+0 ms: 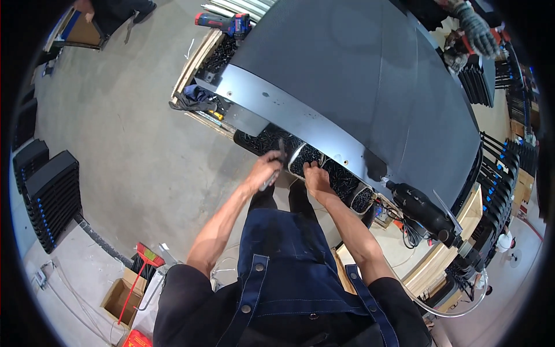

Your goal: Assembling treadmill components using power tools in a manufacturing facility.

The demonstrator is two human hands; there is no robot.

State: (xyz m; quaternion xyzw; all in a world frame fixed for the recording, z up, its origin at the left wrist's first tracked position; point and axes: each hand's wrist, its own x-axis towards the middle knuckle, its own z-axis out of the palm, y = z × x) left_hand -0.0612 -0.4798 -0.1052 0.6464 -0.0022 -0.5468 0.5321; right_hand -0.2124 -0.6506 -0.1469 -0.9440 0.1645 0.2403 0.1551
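Observation:
My left hand [266,171] is closed around a slim grey hand tool [267,184], smeared by motion, whose exact kind I cannot make out. It is over the bins below the panel's near edge. My right hand [317,178] reaches with bunched fingers into a white-rimmed bin of small black screws [306,157]; whatever the fingertips hold is hidden. Just beyond both hands, a curved silver metal strip [300,118] runs along a large dark grey padded panel [329,63]. More loose black screws [341,180] fill the bin to the right.
A black power tool [422,209] with a hose lies at the panel's right end. A red-and-blue cordless drill [228,24] rests at the far left corner. Black parts are stacked [53,194] on the left. A co-worker's gloved hand [480,36] is at the upper right.

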